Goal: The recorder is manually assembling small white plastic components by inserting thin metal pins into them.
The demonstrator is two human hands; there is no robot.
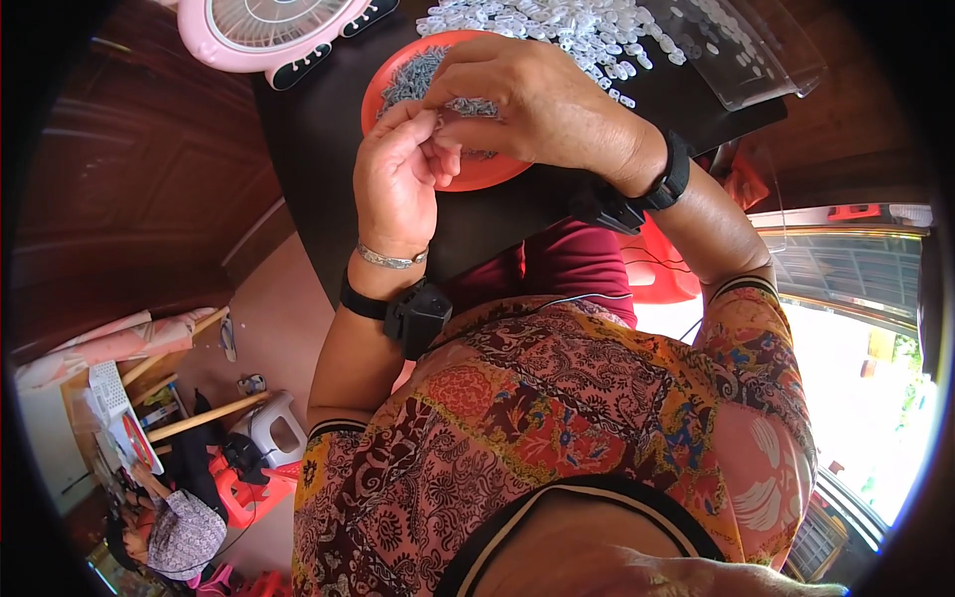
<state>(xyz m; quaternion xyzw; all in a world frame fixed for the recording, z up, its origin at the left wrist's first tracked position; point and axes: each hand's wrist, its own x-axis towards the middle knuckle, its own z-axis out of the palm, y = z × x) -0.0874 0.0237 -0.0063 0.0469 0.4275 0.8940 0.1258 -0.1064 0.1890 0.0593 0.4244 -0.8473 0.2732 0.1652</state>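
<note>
— Orange plastic, that dish (487, 171) on the dark table (328, 129); the small grey parts (413, 75) lie heaped in it.

— And the hands?

— Left hand (396, 174) curled, fingertips pinching something tiny; right hand (532, 99) pinching beside it, fingers touching. What they pinch I cannot tell.

— The risk?

— A slipped pinch likely drops the piece off the table edge, or among the white pieces (587, 30).

pink fan (267, 28), white stool (276, 430), clear bag (748, 52).
</note>
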